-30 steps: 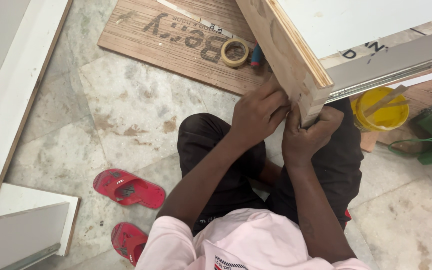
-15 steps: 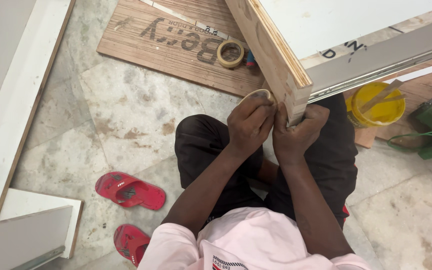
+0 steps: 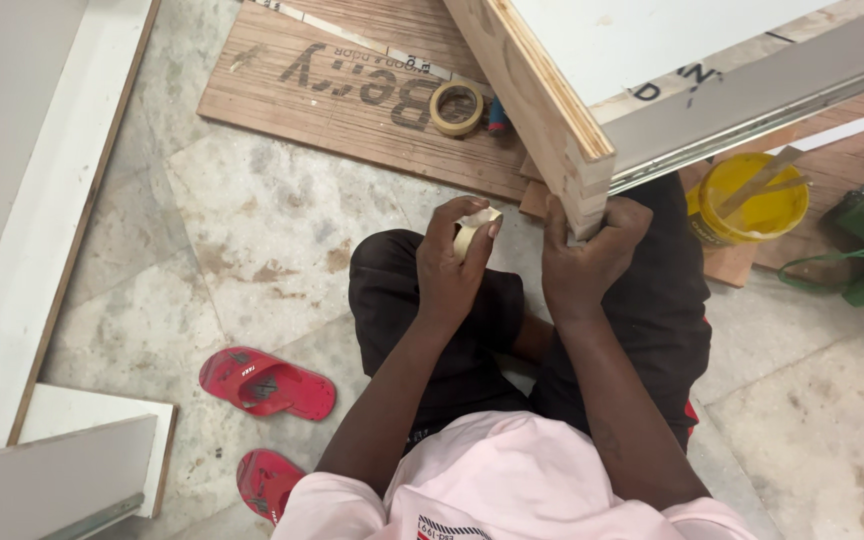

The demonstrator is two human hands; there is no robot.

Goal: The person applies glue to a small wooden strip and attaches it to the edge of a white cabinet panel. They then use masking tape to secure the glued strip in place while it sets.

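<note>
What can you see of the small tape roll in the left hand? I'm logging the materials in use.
The small cream roll of masking tape looks like paper tape, narrow and ring-shaped, mostly hidden. It sits pinched between the thumb and fingers of the left hand, held above the person's lap, just left of the corner of the pale plywood panel but apart from it. The right hand has its grip on that corner, not on the tape.

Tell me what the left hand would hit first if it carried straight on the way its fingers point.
Probably the plywood panel's edge: the left hand, holding a small tape roll, points up and slightly right toward it. Depth is unclear, so it might pass beneath.
</note>
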